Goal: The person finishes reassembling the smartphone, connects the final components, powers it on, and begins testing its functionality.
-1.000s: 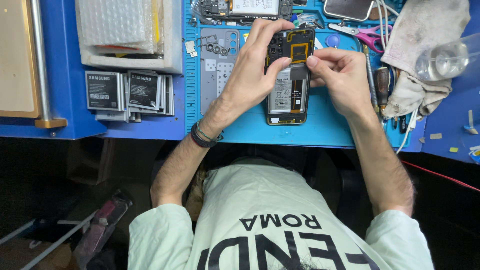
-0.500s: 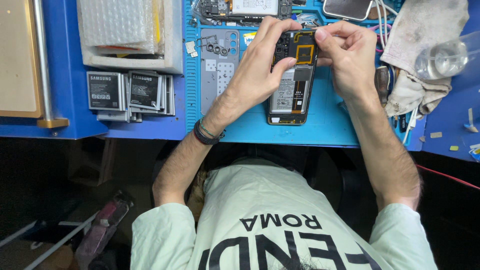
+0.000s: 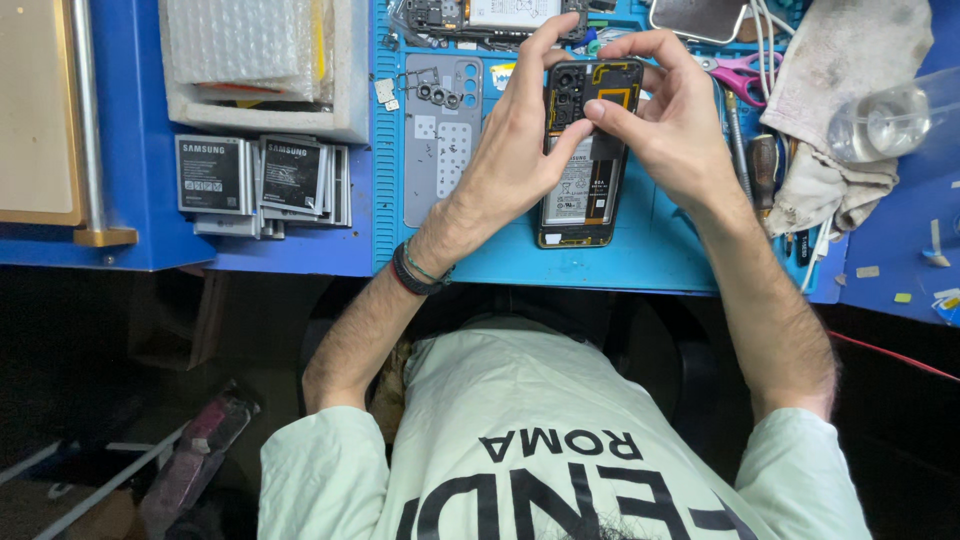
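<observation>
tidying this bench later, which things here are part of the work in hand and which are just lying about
In hand:
- opened phone, back cover off
- left hand gripping its left edge
- right hand, fingers pressing near the phone's top

Lying about:
- stacked phone batteries
- bubble wrap in a foam tray
- pink-handled scissors
- clear bottle
- grey rag
- blue work mat

Opened black phone [image 3: 585, 160], back cover off, battery and circuit board exposed, lies lengthwise on the blue mat [image 3: 650, 255]
</observation>
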